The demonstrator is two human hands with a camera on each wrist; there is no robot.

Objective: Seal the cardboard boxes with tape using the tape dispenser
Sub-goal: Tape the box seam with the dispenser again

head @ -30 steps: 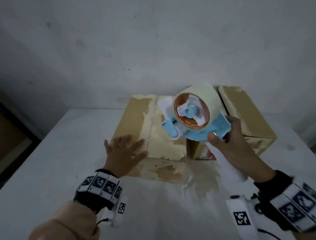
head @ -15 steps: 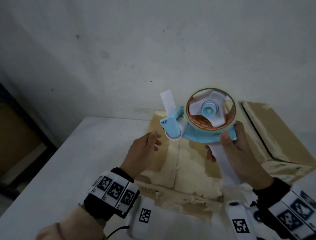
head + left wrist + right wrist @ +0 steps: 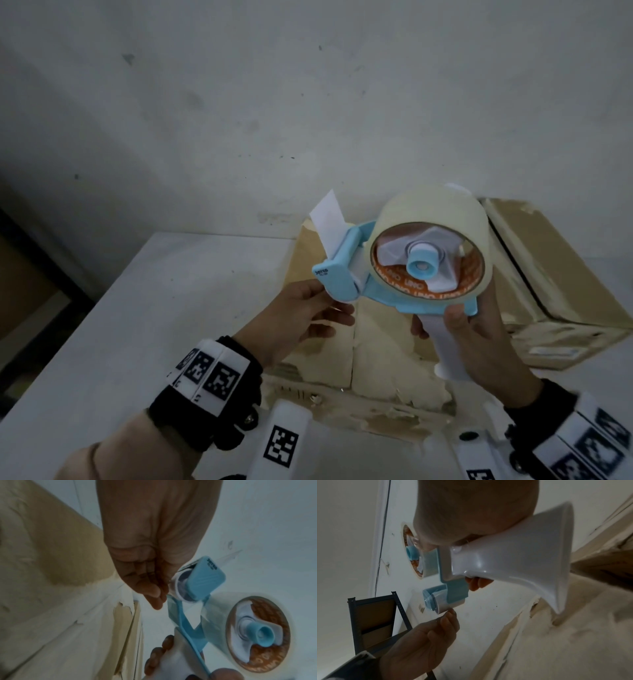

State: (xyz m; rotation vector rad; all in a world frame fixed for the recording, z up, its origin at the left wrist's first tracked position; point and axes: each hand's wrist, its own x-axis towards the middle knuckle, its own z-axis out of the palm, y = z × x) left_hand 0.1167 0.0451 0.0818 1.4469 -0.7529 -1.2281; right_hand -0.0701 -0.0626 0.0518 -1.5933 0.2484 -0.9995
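My right hand (image 3: 486,342) grips the white handle (image 3: 513,555) of a blue tape dispenser (image 3: 346,274) and holds it up over the boxes. A cream tape roll (image 3: 431,212) sits on its hub. My left hand (image 3: 301,315) reaches up to the dispenser's front. Its curled fingertips (image 3: 452,614) are right at the white roller (image 3: 443,605); whether they pinch the tape end does not show. Below lies a worn cardboard box (image 3: 383,363), its flaps down with a seam between them. A second box (image 3: 555,274) stands at the right.
The boxes stand on a white table (image 3: 154,308) against a pale wall. A white flap (image 3: 327,222) sticks up from the dispenser's front. A dark shelf unit (image 3: 373,615) stands left of the table.
My left hand has lifted off the box top and risen to the dispenser's roller. The right hand has kept the dispenser raised and turned the roll's open side toward me.
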